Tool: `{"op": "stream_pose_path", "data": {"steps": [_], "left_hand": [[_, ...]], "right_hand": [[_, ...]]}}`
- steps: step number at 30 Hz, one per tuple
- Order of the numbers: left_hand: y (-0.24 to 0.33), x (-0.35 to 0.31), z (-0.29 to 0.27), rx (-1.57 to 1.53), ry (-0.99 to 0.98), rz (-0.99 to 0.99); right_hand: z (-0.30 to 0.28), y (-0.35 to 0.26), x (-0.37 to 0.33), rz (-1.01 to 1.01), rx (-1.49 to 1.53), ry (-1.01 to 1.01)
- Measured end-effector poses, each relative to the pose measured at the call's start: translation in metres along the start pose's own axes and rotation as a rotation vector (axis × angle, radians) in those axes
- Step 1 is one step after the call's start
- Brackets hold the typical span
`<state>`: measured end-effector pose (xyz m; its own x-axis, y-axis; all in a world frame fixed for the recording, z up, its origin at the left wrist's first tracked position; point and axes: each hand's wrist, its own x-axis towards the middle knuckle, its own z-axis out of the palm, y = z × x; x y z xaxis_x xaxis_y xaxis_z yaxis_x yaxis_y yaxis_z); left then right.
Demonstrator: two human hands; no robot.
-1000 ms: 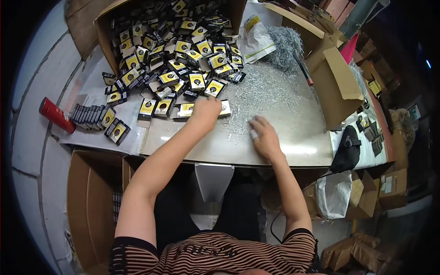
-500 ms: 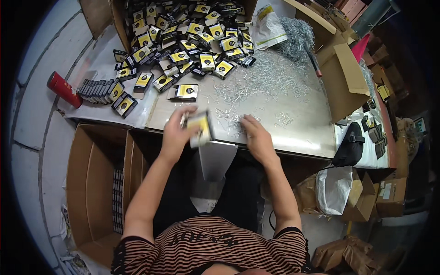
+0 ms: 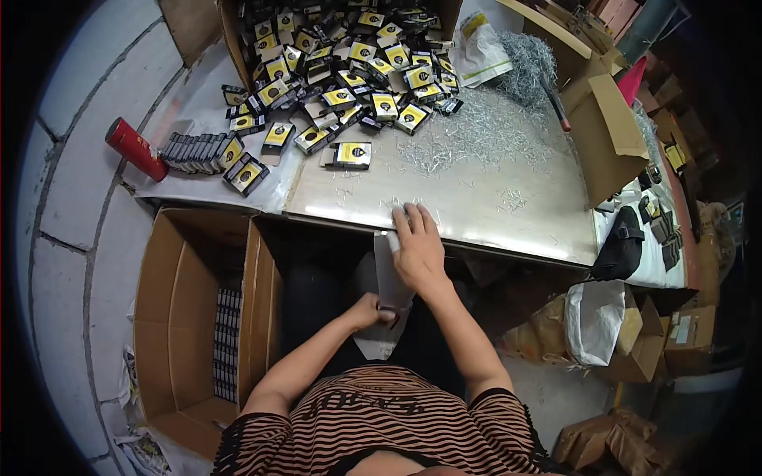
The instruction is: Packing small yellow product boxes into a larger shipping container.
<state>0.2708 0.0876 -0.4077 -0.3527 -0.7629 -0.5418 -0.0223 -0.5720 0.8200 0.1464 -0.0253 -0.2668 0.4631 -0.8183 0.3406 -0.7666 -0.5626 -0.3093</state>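
At the lower end of a grey metal chute (image 3: 390, 278), my left hand (image 3: 367, 311) is closed around a small cardboard box (image 3: 396, 321). Only a dark edge of that box shows; the chute and my fingers hide the rest. My right hand (image 3: 419, 250) lies with fingers stretched over the chute's top, at the front edge of the metal tabletop (image 3: 317, 197). Small shiny metal pins (image 3: 444, 143) are scattered across this top, a few of them close to my fingertips. A yellow-and-black box (image 3: 349, 155) lies on its side with its flap out.
Behind the pins sits a heap of similar boxes (image 3: 385, 105), and a tangled pin pile (image 3: 528, 59) is at far right. A row of boxes (image 3: 194, 152) and a red can (image 3: 136, 149) stand left. Below is a large carton (image 3: 176, 309) with packed boxes.
My left hand has gone down from above the tabletop to the chute's lower end with the box. My right hand has come left and nearer, from the pins to the chute's top.
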Motion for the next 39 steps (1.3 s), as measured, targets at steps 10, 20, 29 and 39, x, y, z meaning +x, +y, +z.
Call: {"op": "stream_pose_path", "data": {"steps": [10,20,29,39], "left_hand": [[0.006,-0.028,-0.008,-0.438,-0.175,0.013],[-0.008,-0.034,0.013,-0.219,-0.071,-0.027],[0.077,-0.107,0.022,0.238,0.293,1.027],[0.078,-0.098,0.019,0.120,0.451,0.852]], "right_hand": [[-0.056,-0.005,-0.078,0.085,0.333,-0.146],[-0.005,-0.020,-0.117,0.202,0.341,-0.533],[-0.050,-0.019,-0.090,0.335,1.592,-0.397],[-0.027,-0.041,-0.085,0.669,1.831,-0.242]]}}
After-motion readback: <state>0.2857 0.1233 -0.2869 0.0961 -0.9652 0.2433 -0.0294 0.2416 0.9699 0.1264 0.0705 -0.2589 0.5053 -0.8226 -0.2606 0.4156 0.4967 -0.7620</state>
